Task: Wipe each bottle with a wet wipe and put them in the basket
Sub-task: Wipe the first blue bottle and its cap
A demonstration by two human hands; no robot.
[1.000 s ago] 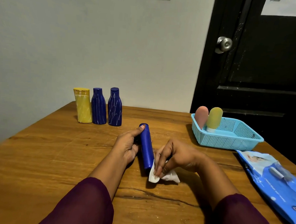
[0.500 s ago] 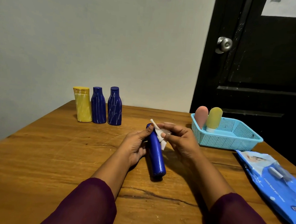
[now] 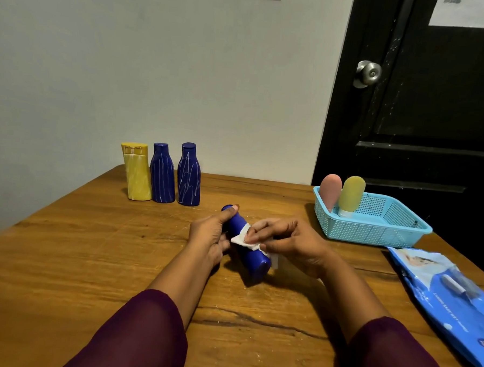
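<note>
At the table's middle: a blue bottle [image 3: 255,261] slants between both hands, low at the wooden table [image 3: 77,259]; whether it rests there, cannot tell.
Left hand [image 3: 207,235]: curled round the bottle's far half, thumb stretched to its cap.
Right hand [image 3: 291,242]: fingers bent, pinching a white wipe [image 3: 242,238] against the bottle's side.
Basket [image 3: 372,238]: to the right, holding a pink bottle [image 3: 330,192] and a yellow-green bottle [image 3: 352,193], both upright.
Back left: a yellow bottle [image 3: 137,175], a striped blue bottle [image 3: 162,176] and a second striped bottle [image 3: 189,177] stand in a row.
Right edge: a blue pack of wipes [image 3: 448,292] lies flat.
</note>
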